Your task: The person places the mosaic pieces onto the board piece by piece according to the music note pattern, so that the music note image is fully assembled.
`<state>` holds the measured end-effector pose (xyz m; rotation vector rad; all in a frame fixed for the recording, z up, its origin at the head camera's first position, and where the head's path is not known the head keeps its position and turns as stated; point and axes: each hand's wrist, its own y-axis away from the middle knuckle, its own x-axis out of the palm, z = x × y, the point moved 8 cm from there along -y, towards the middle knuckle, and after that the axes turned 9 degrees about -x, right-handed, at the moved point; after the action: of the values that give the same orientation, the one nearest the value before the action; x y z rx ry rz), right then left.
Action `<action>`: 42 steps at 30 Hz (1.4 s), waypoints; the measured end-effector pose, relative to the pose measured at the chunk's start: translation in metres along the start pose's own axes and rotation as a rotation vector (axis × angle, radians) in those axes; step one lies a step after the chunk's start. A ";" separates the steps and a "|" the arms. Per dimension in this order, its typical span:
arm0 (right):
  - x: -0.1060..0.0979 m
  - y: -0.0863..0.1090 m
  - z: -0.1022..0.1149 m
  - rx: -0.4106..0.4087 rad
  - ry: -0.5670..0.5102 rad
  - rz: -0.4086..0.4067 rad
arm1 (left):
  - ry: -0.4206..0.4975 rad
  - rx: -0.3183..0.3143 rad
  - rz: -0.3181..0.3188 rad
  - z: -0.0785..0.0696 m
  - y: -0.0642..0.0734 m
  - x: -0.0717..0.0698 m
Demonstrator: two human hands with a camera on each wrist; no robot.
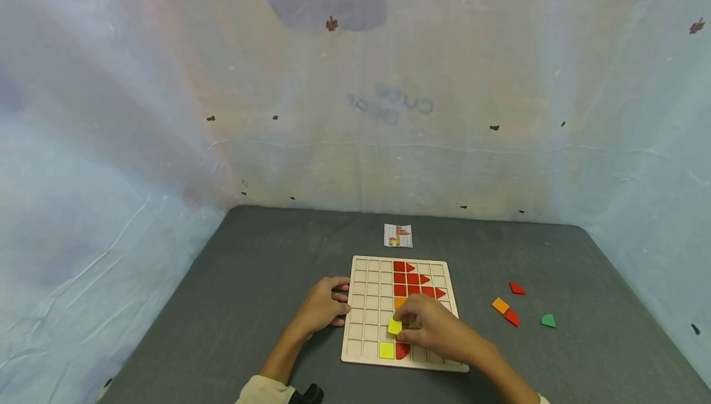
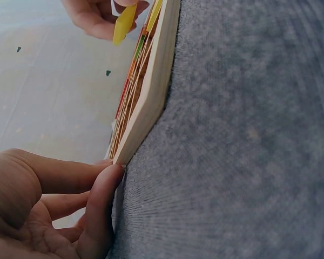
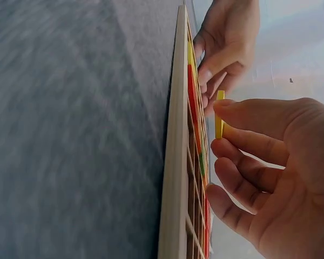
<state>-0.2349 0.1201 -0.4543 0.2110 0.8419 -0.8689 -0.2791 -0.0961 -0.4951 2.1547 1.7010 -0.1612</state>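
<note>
A wooden grid board [image 1: 363, 316] lies on the dark table. My left hand [image 1: 324, 303] holds its left edge, thumb and fingertips at the rim in the left wrist view. Between the thumb and fingers of my right hand [image 1: 430, 327] is a yellow square tile [image 1: 394, 327], tilted and raised above the board in the right wrist view [image 3: 220, 116]. Another yellow square [image 1: 386, 350] sits in a bottom-row cell beside a red rounded tile [image 1: 402, 351]. Red tiles [image 1: 413, 279] fill cells in the upper rows, with an orange tile [image 1: 400, 303] below them. My right hand hides part of the lower cells.
Behind the board lies a small pattern card [image 1: 398, 235]. On the table to the right are an orange square [image 1: 500, 305], two red pieces [image 1: 517, 288] and a green piece [image 1: 548, 321]. A pale sheet [image 1: 355, 163] hangs around the table's back and sides.
</note>
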 end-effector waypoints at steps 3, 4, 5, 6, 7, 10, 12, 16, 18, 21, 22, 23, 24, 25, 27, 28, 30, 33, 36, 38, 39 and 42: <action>0.003 -0.003 0.004 -0.011 0.024 0.004 | -0.004 -0.003 0.001 0.000 0.000 0.000; 0.003 -0.004 0.005 -0.010 0.033 0.006 | -0.004 -0.002 0.001 0.000 0.001 0.000; 0.004 -0.005 0.005 -0.008 0.040 0.010 | -0.005 -0.002 0.001 0.000 0.001 0.000; 0.005 -0.006 0.005 -0.008 0.049 0.013 | -0.005 -0.001 0.002 0.000 0.001 0.000; 0.006 -0.006 0.005 -0.004 0.055 0.018 | -0.005 0.000 0.002 0.000 0.001 0.000; 0.008 -0.007 0.004 -0.001 0.060 0.024 | -0.005 0.002 0.004 -0.001 0.001 0.000; 0.009 -0.007 0.005 -0.007 0.056 0.024 | -0.005 0.001 0.005 -0.001 0.001 0.000; 0.009 -0.008 0.005 -0.013 0.049 0.019 | -0.006 0.000 0.002 -0.001 0.001 0.000; 0.009 -0.008 0.006 -0.010 0.048 0.019 | -0.006 0.001 0.001 -0.001 0.001 0.000; 0.009 -0.008 0.005 -0.001 0.050 0.019 | -0.009 0.001 -0.002 -0.001 0.001 0.000; 0.009 -0.008 0.005 -0.001 0.051 0.017 | -0.009 0.002 -0.002 -0.001 0.001 -0.001; 0.009 -0.009 0.005 -0.001 0.054 0.016 | -0.009 0.002 -0.002 -0.001 0.001 -0.001; 0.009 -0.009 0.005 -0.005 0.055 0.013 | -0.010 0.003 -0.003 -0.001 0.001 -0.001; 0.008 -0.009 0.005 -0.007 0.058 0.010 | -0.011 0.004 -0.003 -0.001 0.001 -0.001; 0.006 -0.009 0.005 -0.012 0.058 0.004 | -0.011 0.003 -0.005 -0.001 0.001 -0.001; 0.005 -0.008 0.005 -0.005 0.051 0.002 | -0.011 0.002 -0.006 -0.001 0.001 -0.001; 0.003 -0.007 0.003 0.005 0.030 -0.007 | -0.011 0.002 -0.009 -0.001 0.002 -0.001; -0.001 -0.006 -0.001 0.025 0.001 -0.020 | -0.009 0.001 -0.010 -0.001 0.001 -0.001; -0.008 -0.004 -0.004 0.023 0.006 -0.041 | -0.007 0.002 -0.009 -0.001 0.001 -0.001; -0.013 -0.002 -0.007 0.027 0.020 -0.054 | -0.008 0.003 -0.010 -0.001 0.001 -0.001; -0.016 -0.001 -0.009 0.032 0.027 -0.060 | -0.008 0.002 -0.011 -0.001 0.001 -0.001; -0.026 0.003 -0.014 0.046 0.036 -0.081 | -0.007 0.005 -0.011 -0.001 0.002 -0.001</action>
<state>-0.2497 0.1438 -0.4454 0.2343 0.8693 -0.9631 -0.2776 -0.0968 -0.4938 2.1461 1.7109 -0.1765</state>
